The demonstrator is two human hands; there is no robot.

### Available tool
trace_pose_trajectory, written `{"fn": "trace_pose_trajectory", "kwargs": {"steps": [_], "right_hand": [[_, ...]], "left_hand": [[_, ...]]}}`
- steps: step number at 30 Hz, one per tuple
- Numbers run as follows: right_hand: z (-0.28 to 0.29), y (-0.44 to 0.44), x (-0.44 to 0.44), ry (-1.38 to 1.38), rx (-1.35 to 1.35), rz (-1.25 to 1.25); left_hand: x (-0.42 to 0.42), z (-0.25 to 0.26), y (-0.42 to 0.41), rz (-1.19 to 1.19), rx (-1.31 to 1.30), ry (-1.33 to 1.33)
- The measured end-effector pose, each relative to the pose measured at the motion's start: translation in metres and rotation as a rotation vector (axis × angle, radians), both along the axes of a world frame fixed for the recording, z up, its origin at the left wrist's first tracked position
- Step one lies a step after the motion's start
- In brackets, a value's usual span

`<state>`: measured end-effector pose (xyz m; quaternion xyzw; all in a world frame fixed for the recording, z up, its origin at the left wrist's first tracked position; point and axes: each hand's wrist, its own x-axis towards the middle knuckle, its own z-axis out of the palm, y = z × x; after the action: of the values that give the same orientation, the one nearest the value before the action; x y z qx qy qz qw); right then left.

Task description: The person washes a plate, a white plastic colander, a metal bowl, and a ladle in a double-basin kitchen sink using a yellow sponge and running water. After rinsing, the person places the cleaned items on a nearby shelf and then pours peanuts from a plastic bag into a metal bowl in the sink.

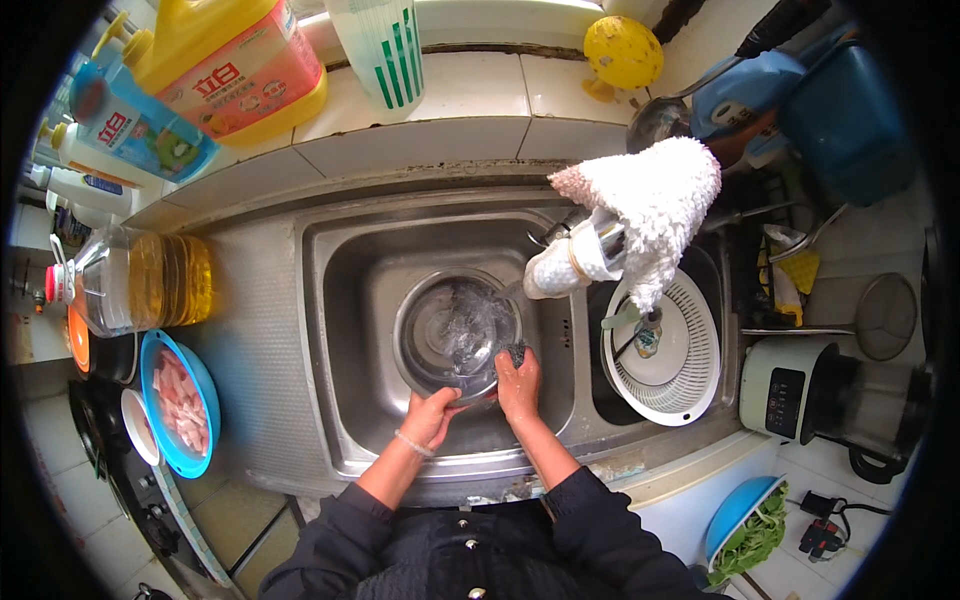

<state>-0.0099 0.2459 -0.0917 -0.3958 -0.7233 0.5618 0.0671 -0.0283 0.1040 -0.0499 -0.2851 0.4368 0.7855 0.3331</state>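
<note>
A round stainless steel bowl point(420, 289) sits tilted or level, I cannot tell which, in the larger basin of a steel sink point(360, 262). Water point(480, 322) from the cloth-wrapped faucet point(555, 268) splashes into it. My left hand point(427, 418) grips the bowl's near rim, thumb on top. At the bowl's right near side, my right hand point(517, 386) is closed around a dark steel-wool scrubber point(513, 352); the fingers partly hide it.
A white towel point(652, 202) hangs over the faucet. The smaller basin holds a white colander point(701, 360). Left stand an oil jug point(154, 277) and a blue basin point(211, 390) of raw meat. Detergent bottles point(240, 75) line the back ledge. A blender point(784, 390) lies right, above a bowl of greens point(754, 532).
</note>
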Motion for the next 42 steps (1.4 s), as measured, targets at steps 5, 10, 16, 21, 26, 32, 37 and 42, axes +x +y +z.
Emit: {"fn": "trace_pose_trajectory", "kwargs": {"steps": [5, 10, 16, 21, 26, 32, 37, 42], "right_hand": [[0.021, 0.042, -0.057, -0.064, 0.390, 0.523], [0.027, 0.054, -0.112, 0.204, 0.698, 1.191], [0.049, 0.020, -0.127, 0.510, 0.789, 1.774], [0.016, 0.042, -0.120, 0.360, 0.571, 1.375], [0.005, 0.061, -0.078, -0.136, 0.601, 0.791], [0.059, 0.049, -0.034, -0.034, 0.441, 0.294], [0.052, 0.154, -0.068, 0.321, 0.203, -0.028], [0.040, 0.264, -0.131, 0.305, 0.036, -0.222]], "left_hand": [[-0.006, 0.011, -0.021, -0.159, -0.027, -0.018], [0.003, -0.005, -0.035, -0.383, -0.115, -0.075], [-0.010, -0.011, -0.025, -0.639, -0.162, -0.087], [-0.012, -0.014, -0.020, -0.508, -0.075, -0.098], [-0.001, -0.013, -0.013, -0.204, -0.043, -0.033], [-0.019, -0.047, -0.018, -0.107, 0.114, -0.219], [-0.021, -0.072, -0.007, -0.021, 0.224, -0.268], [-0.024, -0.081, 0.019, -0.060, 0.209, -0.305]]}}
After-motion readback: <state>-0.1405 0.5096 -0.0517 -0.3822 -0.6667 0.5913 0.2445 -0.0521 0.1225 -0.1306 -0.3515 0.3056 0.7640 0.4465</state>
